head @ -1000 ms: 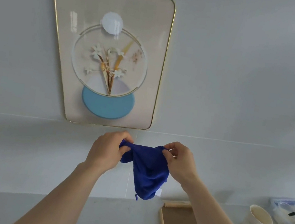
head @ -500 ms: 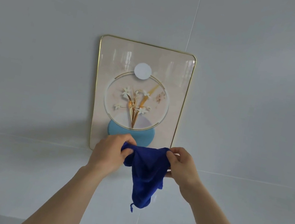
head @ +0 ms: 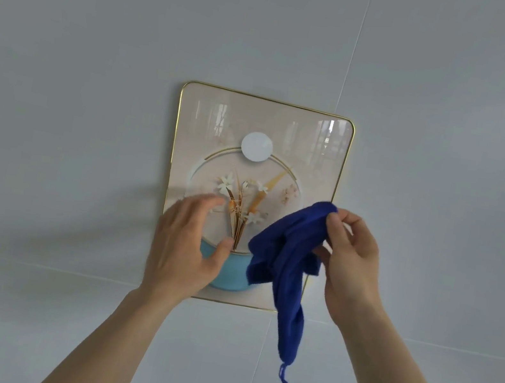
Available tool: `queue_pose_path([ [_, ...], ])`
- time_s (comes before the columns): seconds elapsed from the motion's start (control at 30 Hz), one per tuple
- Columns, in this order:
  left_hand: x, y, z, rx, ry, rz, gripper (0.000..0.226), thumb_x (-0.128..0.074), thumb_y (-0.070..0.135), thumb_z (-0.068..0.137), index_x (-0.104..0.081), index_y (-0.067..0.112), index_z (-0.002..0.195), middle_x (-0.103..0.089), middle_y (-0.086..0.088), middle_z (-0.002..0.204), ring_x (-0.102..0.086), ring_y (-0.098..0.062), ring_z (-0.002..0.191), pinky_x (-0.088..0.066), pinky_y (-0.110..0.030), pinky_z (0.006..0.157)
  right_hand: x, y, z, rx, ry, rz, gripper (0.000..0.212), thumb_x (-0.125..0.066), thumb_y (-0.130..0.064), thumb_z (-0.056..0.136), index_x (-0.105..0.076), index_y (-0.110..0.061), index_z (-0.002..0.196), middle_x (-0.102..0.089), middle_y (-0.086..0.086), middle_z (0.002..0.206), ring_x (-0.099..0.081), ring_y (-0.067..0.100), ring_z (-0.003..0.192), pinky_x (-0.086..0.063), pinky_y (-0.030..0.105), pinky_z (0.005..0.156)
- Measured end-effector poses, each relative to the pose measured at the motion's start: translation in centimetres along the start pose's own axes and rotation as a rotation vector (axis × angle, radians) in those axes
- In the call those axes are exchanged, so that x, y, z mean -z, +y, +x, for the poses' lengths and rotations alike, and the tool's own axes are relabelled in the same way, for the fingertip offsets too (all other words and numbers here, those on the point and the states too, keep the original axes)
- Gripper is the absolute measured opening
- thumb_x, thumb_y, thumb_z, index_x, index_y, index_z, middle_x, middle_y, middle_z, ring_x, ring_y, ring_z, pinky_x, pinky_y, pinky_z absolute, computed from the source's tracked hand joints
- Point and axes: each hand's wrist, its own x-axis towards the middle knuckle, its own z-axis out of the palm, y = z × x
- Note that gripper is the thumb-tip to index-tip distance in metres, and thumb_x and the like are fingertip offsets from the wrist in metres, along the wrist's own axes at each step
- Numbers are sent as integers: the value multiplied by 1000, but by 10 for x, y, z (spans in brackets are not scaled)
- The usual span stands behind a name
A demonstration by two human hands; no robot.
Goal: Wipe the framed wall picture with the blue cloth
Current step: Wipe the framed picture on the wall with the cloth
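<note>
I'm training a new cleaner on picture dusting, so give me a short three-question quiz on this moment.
1. True or false: both hands grip the blue cloth.
2. Which hand is open in front of the framed picture? A) left B) right C) neither
3. Fill in: the cloth's loose end hangs ____ the frame's bottom edge.

Key:
1. False. Only the right hand pinches it; the left hand is empty.
2. A. Whether it touches the glass cannot be told.
3. Below.
</note>
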Motion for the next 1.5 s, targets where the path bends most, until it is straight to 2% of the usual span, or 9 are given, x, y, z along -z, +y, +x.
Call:
queue_pose_path([
  [0.13, -1, -27, 32, -11, 192, 202, 96, -65, 70, 80, -35, 19, 156, -38, -6, 163, -33, -27, 152, -13, -43, 130, -19, -14, 29, 328, 63, -188, 11, -57, -17, 103, -63, -26, 100, -73, -11, 77, -70, 5, 75, -59, 26, 69],
  [0.3, -16, -54, 63, -111, 200, 346, 131, -54, 93, 72, -12, 13, 167, -13, -11, 176, -9, -30, 164, 3, -47, 132, -51, -9, 65, 795, 66, -483, 15, -58, -14, 100, -61, -25, 111, -64, -30, 97, -64, 0, 93, -49, 15, 79],
  [0.43, -36, -68, 72, -116, 205, 390, 145, -49, 102, 64, -11, 6, 166, -11, -14, 176, -5, -29, 165, -3, -53, 132, -63, 22, 98, 986, -1, -1007, 55, -60, -44, 98, -51, -17, 146, -57, -1, 142, -49, 22, 131, -39, 39, 113],
  [0.53, -46, -79, 75, -146, 256, 406, 146, -48, 103, 64, -12, 4, 166, -12, -16, 176, 0, -27, 165, -3, -51, 132, -75, 50, 111, 1001, 99, -1232, 78, -47, -64, 98, -35, -17, 159, -44, 10, 158, -37, 34, 145, -25, 50, 122],
  [0.73, -55, -86, 77, -183, 297, 443, 146, -53, 101, 65, -15, 1, 165, -16, -21, 174, -7, -33, 164, -9, -53, 132, -85, 89, 119, 1065, 355, -1166, 64, -40, -55, 105, -36, -19, 158, -50, 11, 153, -42, 37, 137, -30, 50, 118],
  [1.0, -47, -80, 74, -146, 243, 459, 145, -48, 102, 66, -8, 4, 166, -10, -19, 175, 2, -27, 164, -3, -49, 133, -40, 165, 72, 1082, 82, -1204, 55, -56, -32, 103, -38, -16, 152, -50, 12, 146, -47, 39, 129, -31, 40, 113],
  [1.17, -45, -76, 72, -125, 210, 444, 146, -46, 102, 65, -4, 6, 167, -6, -17, 176, 6, -26, 164, -3, -50, 133, -11, 189, 51, 1041, -97, -1324, 78, -79, -2, 82, -43, -14, 150, -59, 12, 142, -48, 40, 132, -33, 46, 116],
  [1.3, -43, -74, 72, -112, 194, 433, 148, -49, 101, 62, 0, 9, 167, -4, -15, 177, 7, -25, 164, -1, -48, 133, 9, 186, 34, 1038, -243, -1376, 84, -82, -3, 77, -43, -16, 150, -65, 7, 136, -57, 32, 124, -55, 48, 102],
  [1.5, -42, -71, 71, -92, 180, 380, 148, -51, 102, 61, -4, 9, 167, -7, -12, 177, 0, -25, 165, -3, -48, 133, -34, 117, 53, 1087, -209, -1077, 50, -37, -31, 109, -33, -17, 156, -45, 10, 156, -43, 34, 143, -32, 40, 121],
])
